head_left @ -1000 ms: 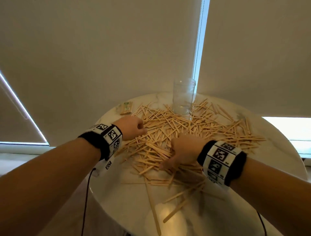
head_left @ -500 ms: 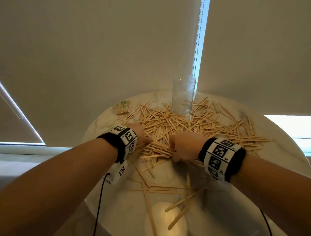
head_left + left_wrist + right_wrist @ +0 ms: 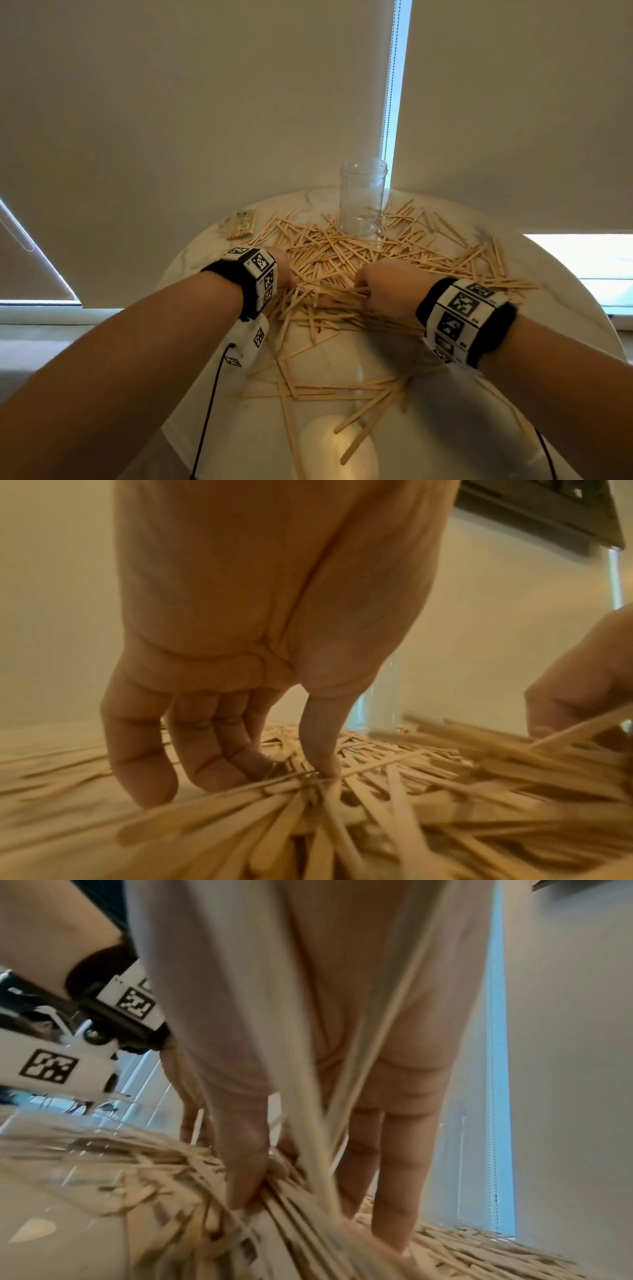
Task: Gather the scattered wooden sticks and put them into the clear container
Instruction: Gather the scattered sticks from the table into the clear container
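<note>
1. While both forearms are reaching over the round white marble-look table (image 3: 565, 308), the left hand (image 3: 282, 265) and right hand (image 3: 383, 287) are lying knuckles-up in the heap of pale flat wooden sticks (image 3: 342, 253). The right hand is curling round a bundle of sticks; the left hand's grip cannot be told from the head view. The clear cylindrical glass jar (image 3: 362, 198) is standing upright at the far edge of the heap, nothing showing inside. A small wrapped packet of sticks (image 3: 241, 224) is lying apart, far left.
2. Left wrist view: the left hand (image 3: 267, 615) is pressing curled fingers (image 3: 137, 739) and thumb down, pinching crossed sticks (image 3: 342, 818).
3. Right wrist view: the right hand (image 3: 308, 1042) is clamping a sheaf of sticks (image 3: 291, 1231) between thumb and fingers (image 3: 397, 1177).
</note>
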The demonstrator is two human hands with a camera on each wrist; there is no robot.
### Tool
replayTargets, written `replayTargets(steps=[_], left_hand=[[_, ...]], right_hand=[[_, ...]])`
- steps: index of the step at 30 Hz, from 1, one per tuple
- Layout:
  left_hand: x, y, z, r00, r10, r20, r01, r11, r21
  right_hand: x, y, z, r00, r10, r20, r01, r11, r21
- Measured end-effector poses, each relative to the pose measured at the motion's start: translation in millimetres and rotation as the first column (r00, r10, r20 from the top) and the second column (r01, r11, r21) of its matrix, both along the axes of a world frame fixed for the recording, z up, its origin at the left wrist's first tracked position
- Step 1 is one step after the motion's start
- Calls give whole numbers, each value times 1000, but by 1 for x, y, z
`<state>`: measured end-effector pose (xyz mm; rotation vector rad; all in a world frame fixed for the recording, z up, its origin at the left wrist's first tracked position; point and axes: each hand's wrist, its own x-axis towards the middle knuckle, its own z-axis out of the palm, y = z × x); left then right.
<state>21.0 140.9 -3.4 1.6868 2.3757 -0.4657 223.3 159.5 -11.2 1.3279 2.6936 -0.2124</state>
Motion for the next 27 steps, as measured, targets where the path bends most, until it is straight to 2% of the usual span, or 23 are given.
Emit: replayTargets(steps=[4, 6, 9, 12, 14, 18, 20, 21, 22, 23, 24, 26, 27], left_hand=[[-3, -9, 5, 1000, 19, -11, -19, 1000, 9], [-4, -12, 6, 999, 38, 27, -38, 999, 21], [-4, -19, 8, 993, 61, 99, -66, 997, 48], [-1, -20, 9, 991, -9, 133, -4, 995, 104], [-2, -13, 11, 984, 34, 176, -66, 982, 176], [4, -9, 25, 951, 20, 310, -136, 924, 358], [4, -11, 26, 892, 13, 453, -226, 878, 421], [4, -8, 20, 796, 31, 605, -346, 843, 413], [4, -4, 13, 652, 20, 758, -465, 801, 378], [4, -3, 8, 536, -46, 843, -528, 761, 377], [8, -4, 5, 477, -70, 876, -568, 736, 368], [17, -6, 0, 381, -83, 921, -598, 738, 314], [20, -7, -1, 394, -109, 913, -547, 770, 328]], right_hand=[[11, 10, 12, 992, -34, -123, 34, 999, -7], [15, 13, 15, 978, -65, -198, 66, 998, -1], [18, 14, 20, 931, -124, -344, 117, 992, -42], [16, 10, 28, 872, -145, -468, 145, 989, -37], [14, 6, 35, 821, -141, -553, 160, 987, -13], [4, 1, 47, 745, -154, -649, 207, 978, 5], [-3, 1, 49, 695, -158, -702, 212, 977, -10], [-7, 1, 48, 665, -161, -729, 218, 976, -17], [-11, 2, 45, 636, -166, -754, 228, 973, -22], [-14, 3, 42, 610, -172, -773, 237, 971, -29], [-18, 3, 39, 588, -179, -789, 239, 970, -42], [-25, 3, 36, 571, -177, -802, 215, 975, -62], [-28, 3, 36, 576, -165, -801, 202, 978, -56]])
